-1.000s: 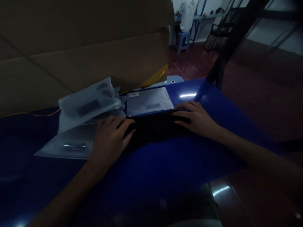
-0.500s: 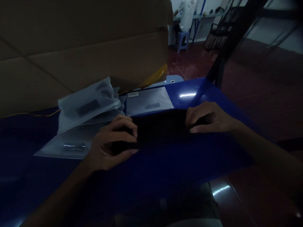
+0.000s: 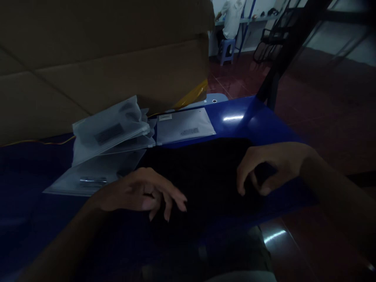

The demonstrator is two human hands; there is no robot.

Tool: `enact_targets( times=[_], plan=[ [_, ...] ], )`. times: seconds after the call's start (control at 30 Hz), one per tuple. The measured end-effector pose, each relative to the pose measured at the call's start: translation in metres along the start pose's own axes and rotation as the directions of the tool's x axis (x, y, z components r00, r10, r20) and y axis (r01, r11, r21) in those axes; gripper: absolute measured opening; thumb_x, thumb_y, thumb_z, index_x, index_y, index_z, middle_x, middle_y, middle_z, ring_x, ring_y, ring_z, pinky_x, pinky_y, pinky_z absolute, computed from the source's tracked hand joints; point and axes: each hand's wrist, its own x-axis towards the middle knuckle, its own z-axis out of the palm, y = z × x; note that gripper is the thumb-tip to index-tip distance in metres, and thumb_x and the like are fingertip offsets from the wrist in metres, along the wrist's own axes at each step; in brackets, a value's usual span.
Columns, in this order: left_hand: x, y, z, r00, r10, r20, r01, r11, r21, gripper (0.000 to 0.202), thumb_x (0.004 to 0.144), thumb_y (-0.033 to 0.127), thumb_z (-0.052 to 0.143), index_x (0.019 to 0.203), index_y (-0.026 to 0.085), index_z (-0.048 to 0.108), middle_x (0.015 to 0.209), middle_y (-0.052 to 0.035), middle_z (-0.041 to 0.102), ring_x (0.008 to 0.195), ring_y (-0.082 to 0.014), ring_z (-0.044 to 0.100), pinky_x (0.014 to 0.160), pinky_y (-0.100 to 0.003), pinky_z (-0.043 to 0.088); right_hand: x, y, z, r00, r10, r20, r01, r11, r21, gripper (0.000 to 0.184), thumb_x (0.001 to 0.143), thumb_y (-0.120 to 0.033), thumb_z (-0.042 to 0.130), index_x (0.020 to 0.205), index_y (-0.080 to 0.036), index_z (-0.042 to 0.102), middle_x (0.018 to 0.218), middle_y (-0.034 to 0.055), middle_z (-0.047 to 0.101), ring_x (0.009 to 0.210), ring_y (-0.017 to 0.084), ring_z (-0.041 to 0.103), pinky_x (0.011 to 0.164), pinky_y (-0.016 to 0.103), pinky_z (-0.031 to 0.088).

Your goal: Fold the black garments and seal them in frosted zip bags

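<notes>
A black cloth (image 3: 202,176) lies spread over the near part of the blue table (image 3: 264,125). My left hand (image 3: 141,194) pinches the cloth's near left edge, fingers curled downward. On the cloth's right edge my right hand (image 3: 270,164) is curled, thumb and fingers closed on the fabric. Both hands sit close to the table's front edge. The dim light hides the cloth's folds.
Several clear plastic bags (image 3: 108,131) with labels lie at the left behind the cloth, and a flat white bag (image 3: 185,125) beside them. A large cardboard box (image 3: 102,55) stands behind. Far back a person in white (image 3: 232,15) sits on a blue stool (image 3: 226,49).
Both hands gripped the folded black cloth and pulled its edge toward me, so it now lies unfolded over a larger area. The bags have not moved.
</notes>
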Motion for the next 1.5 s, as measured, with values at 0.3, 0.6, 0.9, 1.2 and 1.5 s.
enact_targets(
  times=[0.3, 0.6, 0.9, 1.2, 1.5],
  plan=[
    [0.010, -0.028, 0.008, 0.909, 0.105, -0.403, 0.245, 0.648, 0.721, 0.044, 0.090, 0.049, 0.077, 0.131, 0.033, 0.071, 0.133, -0.0064, 0.065, 0.106, -0.0222, 0.069, 0.084, -0.035, 0.064, -0.001, 0.017, -0.001, 0.979, 0.188, -0.074, -0.199, 0.962, -0.185, 0.043, 0.088, -0.033, 0.081, 0.128, -0.021, 0.069, 0.108, 0.0038, 0.078, 0.070, 0.011, 0.072, 0.058, 0.018, 0.056],
    [0.010, -0.032, 0.013, 0.959, 0.085, -0.269, 0.227, 0.335, 0.914, 0.087, 0.080, 0.074, 0.075, 0.153, 0.034, 0.052, 0.164, -0.0165, 0.034, 0.148, -0.0513, 0.030, 0.111, -0.081, 0.031, 0.010, 0.021, 0.002, 0.958, -0.046, -0.284, -0.104, 0.866, -0.490, 0.062, 0.072, -0.043, 0.093, 0.128, -0.026, 0.072, 0.115, 0.0038, 0.071, 0.090, 0.017, 0.070, 0.075, 0.028, 0.058],
    [0.014, -0.037, 0.022, 0.978, 0.065, -0.196, 0.166, 0.315, 0.934, 0.095, 0.083, 0.083, 0.065, 0.162, 0.036, 0.039, 0.176, -0.0135, 0.010, 0.158, -0.0547, 0.009, 0.118, -0.085, 0.008, 0.051, 0.040, 0.033, 0.701, -0.528, -0.478, -0.070, 0.617, -0.784, 0.044, 0.096, -0.043, 0.073, 0.134, -0.021, 0.068, 0.133, 0.0107, 0.071, 0.129, 0.029, 0.063, 0.109, 0.048, 0.050],
    [0.013, -0.037, 0.019, 0.982, 0.024, -0.188, 0.170, 0.324, 0.931, 0.104, 0.082, 0.083, 0.065, 0.166, 0.044, 0.017, 0.177, -0.0105, 0.006, 0.159, -0.0531, 0.007, 0.117, -0.086, 0.007, 0.043, 0.031, 0.032, 0.868, -0.395, -0.300, 0.132, 0.767, -0.627, 0.018, 0.093, -0.013, 0.065, 0.107, -0.020, 0.073, 0.105, 0.0035, 0.075, 0.096, 0.015, 0.070, 0.087, 0.030, 0.055],
    [0.010, -0.038, 0.017, 0.976, -0.035, -0.213, 0.212, 0.331, 0.919, 0.117, 0.075, 0.090, 0.065, 0.167, 0.043, 0.010, 0.177, -0.0109, -0.008, 0.159, -0.0543, -0.001, 0.117, -0.086, 0.003, 0.044, 0.029, 0.032, 0.827, -0.404, -0.391, 0.016, 0.713, -0.701, 0.012, 0.093, -0.023, 0.065, 0.084, -0.019, 0.071, 0.093, 0.0045, 0.071, 0.081, 0.016, 0.064, 0.074, 0.031, 0.054]
  ],
)
